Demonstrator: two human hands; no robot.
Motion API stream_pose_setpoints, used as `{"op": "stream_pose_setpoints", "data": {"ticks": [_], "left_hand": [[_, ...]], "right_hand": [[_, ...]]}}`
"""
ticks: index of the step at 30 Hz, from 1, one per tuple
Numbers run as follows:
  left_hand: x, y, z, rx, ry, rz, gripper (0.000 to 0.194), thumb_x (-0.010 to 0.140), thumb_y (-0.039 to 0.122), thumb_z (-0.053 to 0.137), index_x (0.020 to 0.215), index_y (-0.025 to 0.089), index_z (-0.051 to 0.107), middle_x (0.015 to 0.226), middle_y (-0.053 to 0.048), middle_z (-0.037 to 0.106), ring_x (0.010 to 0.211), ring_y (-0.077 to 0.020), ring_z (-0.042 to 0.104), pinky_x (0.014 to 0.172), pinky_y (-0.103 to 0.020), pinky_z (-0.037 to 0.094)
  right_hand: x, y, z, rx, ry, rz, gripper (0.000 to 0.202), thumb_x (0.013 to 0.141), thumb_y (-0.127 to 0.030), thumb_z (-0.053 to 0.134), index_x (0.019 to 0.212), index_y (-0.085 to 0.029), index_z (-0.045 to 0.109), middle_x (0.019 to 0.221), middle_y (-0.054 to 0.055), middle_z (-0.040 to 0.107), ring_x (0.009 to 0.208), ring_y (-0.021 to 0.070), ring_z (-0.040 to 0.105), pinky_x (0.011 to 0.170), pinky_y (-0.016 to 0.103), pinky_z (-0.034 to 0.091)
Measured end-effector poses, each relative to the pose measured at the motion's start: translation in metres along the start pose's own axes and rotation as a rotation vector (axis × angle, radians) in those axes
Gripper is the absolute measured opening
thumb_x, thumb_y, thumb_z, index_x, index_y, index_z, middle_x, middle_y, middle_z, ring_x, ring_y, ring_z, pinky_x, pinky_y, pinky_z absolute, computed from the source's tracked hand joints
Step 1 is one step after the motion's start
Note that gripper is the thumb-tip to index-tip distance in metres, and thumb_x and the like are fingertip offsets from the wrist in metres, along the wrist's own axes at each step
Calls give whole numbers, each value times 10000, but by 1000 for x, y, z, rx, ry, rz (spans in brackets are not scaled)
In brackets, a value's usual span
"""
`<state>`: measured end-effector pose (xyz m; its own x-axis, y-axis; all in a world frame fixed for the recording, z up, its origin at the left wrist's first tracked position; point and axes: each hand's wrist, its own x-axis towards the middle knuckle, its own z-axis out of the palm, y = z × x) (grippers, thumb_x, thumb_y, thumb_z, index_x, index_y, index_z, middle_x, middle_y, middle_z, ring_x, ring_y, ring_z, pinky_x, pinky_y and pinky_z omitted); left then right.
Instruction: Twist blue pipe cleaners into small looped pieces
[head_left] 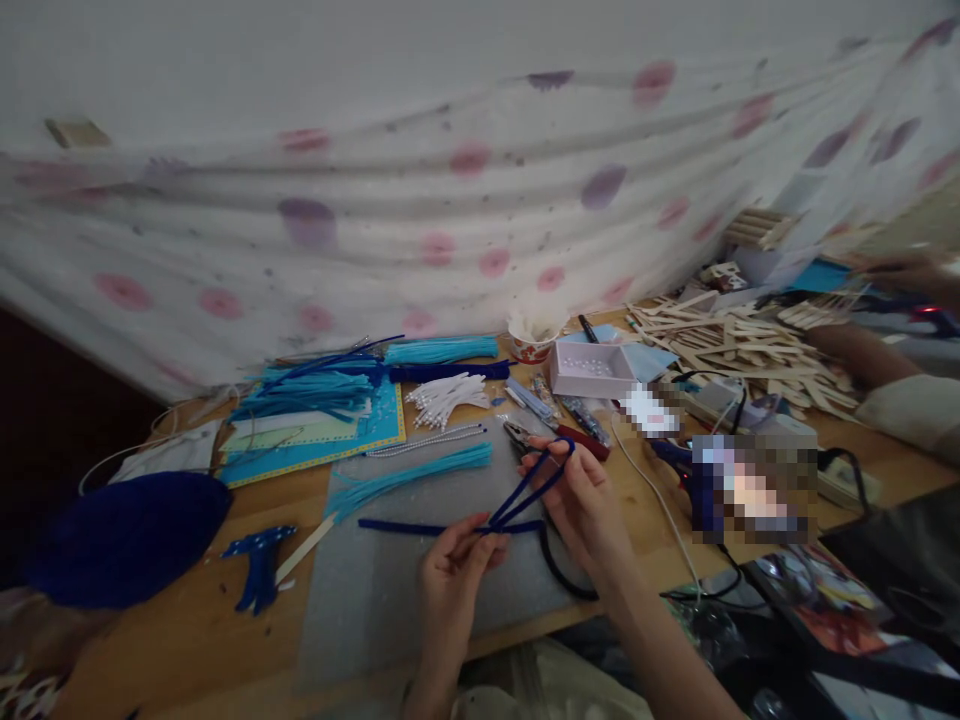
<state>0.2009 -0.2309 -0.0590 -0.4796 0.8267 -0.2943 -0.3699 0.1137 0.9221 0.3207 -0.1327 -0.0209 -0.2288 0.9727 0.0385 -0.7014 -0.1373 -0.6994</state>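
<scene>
And here's the left hand (459,572), fingertips pinching the lower end of a dark-blue fuzzy stem (523,486) bent into a loop — the right hand (589,492) grips the upper bend, over the grey mat (367,600). A straight blue length (394,526) runs by the left fingertips (joined or not, I can't tell from here). Pliers (516,433) lie just behind the right hand — light-blue stems (427,470) beyond the left.
</scene>
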Motion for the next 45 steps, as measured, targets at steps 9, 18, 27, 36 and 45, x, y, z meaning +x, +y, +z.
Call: {"op": "stream_pose_setpoints", "data": {"ticks": [9, 18, 27, 36, 45], "left_hand": [[-1, -5, 4, -108, -66, -69, 493, 552, 464, 871, 857, 131, 674, 709, -98, 772, 606, -213, 733, 637, -303, 598], [-1, -12, 0, -161, -19, 12, 449, 624, 534, 810, 806, 135, 713, 752, -111, 779, 609, -204, 731, 639, -298, 595], [1, -11, -4, -182, 51, 70, 422, 651, 507, 808, 813, 136, 688, 748, -95, 772, 645, -201, 735, 650, -277, 577], [2, -8, -1, -251, 60, -3, 435, 584, 498, 852, 718, 155, 620, 708, -80, 764, 628, -189, 725, 650, -276, 567], [6, -13, -6, -199, 103, 11, 467, 592, 544, 826, 658, 182, 540, 683, -82, 766, 510, -160, 679, 543, -258, 549]], "right_hand": [[-8, 2, 1, -11, -22, 78, 250, 684, -433, 822, 818, -235, 749, 1016, 50, 756, 813, 204, 707, 860, 406, 557], [-6, 5, -3, -12, -6, 79, 215, 706, -425, 808, 817, -254, 741, 1018, 19, 755, 830, 202, 704, 912, 432, 535], [-7, 8, 0, -38, 7, 87, 218, 704, -430, 808, 799, -249, 733, 1014, 36, 755, 895, 229, 695, 893, 440, 542], [-6, 12, -3, -56, -39, 144, 253, 665, -452, 828, 770, -240, 739, 1028, 66, 749, 967, 270, 688, 910, 470, 532], [-5, 14, -3, -128, -89, 109, 166, 730, -394, 792, 741, -240, 732, 1085, 51, 740, 919, 241, 690, 898, 436, 532]]}}
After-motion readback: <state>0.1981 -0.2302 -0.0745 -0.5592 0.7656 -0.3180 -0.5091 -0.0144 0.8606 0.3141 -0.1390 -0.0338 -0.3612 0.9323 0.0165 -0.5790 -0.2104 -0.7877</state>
